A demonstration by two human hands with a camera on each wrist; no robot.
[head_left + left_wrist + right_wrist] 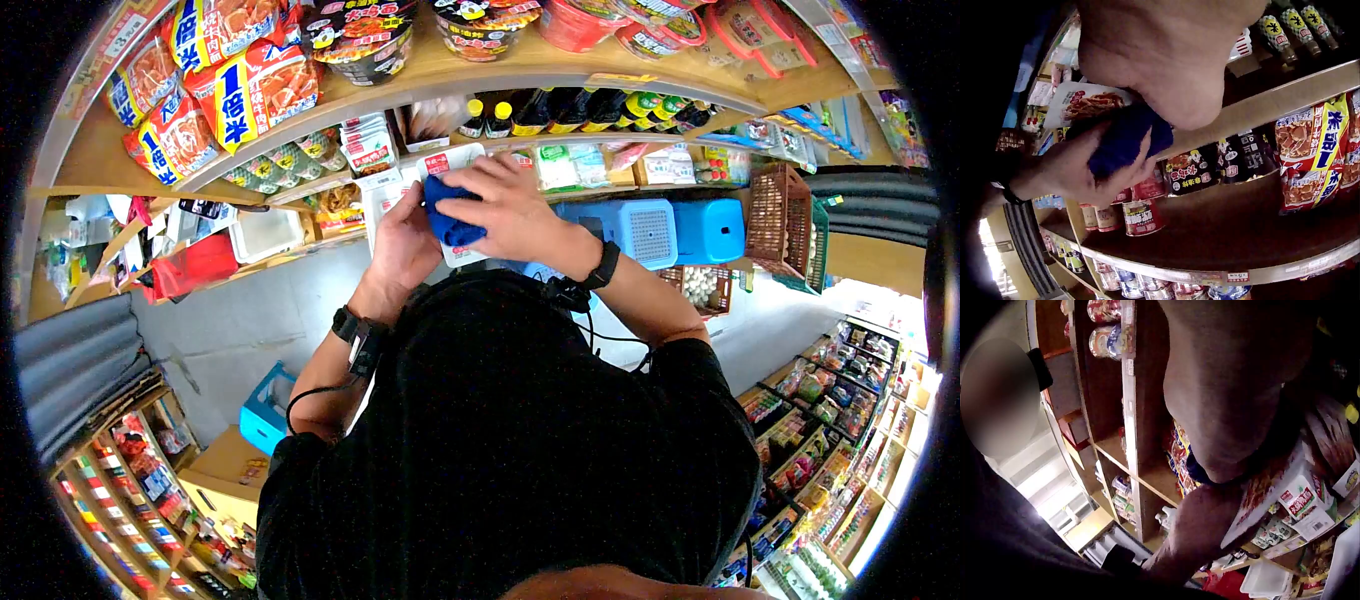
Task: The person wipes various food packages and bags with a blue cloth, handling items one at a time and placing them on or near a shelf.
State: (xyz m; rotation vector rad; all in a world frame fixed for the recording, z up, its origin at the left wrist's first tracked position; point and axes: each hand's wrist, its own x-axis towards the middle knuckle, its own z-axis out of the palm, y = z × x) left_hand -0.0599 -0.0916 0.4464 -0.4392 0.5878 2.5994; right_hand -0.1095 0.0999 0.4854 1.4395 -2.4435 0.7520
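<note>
A dark blue cloth [455, 215] is bunched under my right hand [520, 208], whose fingers curl over it. Behind and below it is a flat white food packet [465, 252] with red lettering; the left wrist view shows a picture of reddish food on the packet [1094, 103]. My left hand [405, 240] grips the packet from the left side, thumb up beside the cloth. The cloth lies against the packet's face, and the right fingers [1138, 165] wrap its outer side in the left wrist view. Most of the left fingers are hidden behind the packet.
Above the hands a shelf [560, 98] carries instant noodle bags [250, 95] and noodle bowls [475, 28]. On the lower shelf stand dark sauce bottles [560, 110] and a small white box [370, 150]. Blue plastic stools [645, 232] and brown crates [775, 220] are at the right.
</note>
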